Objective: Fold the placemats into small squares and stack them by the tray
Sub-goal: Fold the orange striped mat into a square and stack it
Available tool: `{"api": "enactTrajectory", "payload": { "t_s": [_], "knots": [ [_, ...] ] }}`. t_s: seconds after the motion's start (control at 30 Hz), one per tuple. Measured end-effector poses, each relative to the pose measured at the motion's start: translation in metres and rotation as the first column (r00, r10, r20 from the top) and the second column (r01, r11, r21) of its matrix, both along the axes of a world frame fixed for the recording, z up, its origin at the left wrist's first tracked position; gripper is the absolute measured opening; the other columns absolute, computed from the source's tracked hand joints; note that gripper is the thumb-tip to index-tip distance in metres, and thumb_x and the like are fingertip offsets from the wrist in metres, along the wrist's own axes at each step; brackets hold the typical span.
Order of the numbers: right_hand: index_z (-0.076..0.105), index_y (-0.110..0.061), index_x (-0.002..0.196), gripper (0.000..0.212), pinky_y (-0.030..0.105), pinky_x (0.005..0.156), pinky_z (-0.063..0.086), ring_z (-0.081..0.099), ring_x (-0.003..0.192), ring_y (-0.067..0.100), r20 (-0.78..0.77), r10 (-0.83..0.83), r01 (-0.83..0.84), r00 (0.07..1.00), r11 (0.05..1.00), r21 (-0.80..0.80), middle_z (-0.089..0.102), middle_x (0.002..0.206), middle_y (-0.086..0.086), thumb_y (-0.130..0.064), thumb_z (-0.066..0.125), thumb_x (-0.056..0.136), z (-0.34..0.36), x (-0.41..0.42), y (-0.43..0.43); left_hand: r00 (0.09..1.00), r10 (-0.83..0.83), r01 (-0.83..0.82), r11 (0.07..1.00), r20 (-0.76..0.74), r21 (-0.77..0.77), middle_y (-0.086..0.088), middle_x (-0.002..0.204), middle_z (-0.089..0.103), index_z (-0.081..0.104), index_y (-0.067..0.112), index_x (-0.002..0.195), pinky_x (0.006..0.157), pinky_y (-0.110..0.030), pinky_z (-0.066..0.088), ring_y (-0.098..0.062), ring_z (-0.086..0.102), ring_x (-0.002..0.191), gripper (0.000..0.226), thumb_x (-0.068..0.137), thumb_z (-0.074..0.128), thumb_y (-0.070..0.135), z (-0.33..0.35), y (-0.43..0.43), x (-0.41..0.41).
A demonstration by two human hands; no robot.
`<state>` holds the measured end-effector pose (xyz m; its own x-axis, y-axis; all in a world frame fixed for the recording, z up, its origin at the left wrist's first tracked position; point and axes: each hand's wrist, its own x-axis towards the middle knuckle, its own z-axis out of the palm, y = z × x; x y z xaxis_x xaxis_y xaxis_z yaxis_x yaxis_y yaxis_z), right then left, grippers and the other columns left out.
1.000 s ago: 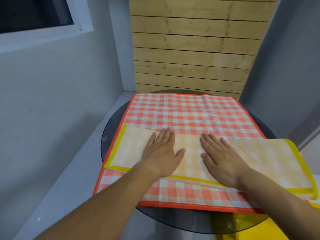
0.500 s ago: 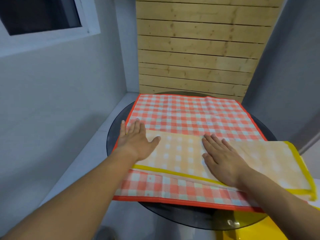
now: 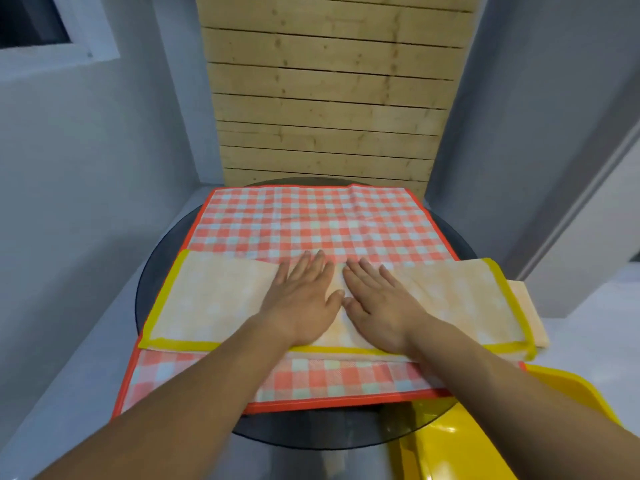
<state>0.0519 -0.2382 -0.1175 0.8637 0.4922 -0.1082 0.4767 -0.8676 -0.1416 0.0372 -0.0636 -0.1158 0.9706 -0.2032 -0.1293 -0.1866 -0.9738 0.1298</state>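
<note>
The unfolded placemat [image 3: 311,220] lies flat on the round table [image 3: 149,282]. The folded placemat [image 3: 214,306] lies across the near half of the unfolded placemat and overhangs its right edge. The left hand [image 3: 301,299] and right hand [image 3: 377,303] rest flat, side by side, above the unfolded placemat's middle, on the folded placemat. The tray [image 3: 571,386] sits at its near right corner. The slatted panel [image 3: 325,116] stands behind its far edge.
</note>
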Motion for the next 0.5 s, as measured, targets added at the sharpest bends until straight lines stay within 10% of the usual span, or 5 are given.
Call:
{"api": "enactTrajectory", "payload": {
  "t_s": [0.5],
  "knots": [
    [-0.005, -0.015, 0.157, 0.081, 0.037, 0.121, -0.004, -0.012, 0.152, 0.021, 0.039, -0.377, 0.378, 0.925, 0.925, -0.024, -0.01, 0.165, 0.003, -0.067, 0.009, 0.096, -0.003, 0.011, -0.1, 0.998, 0.067, -0.067, 0.997, -0.014, 0.032, 0.016, 0.162, -0.027, -0.02, 0.049, 0.153, 0.12, -0.059, -0.016, -0.012, -0.026, 0.151, 0.067, 0.095, 0.004, 0.073, -0.002, 0.011, -0.004]
  ]
}}
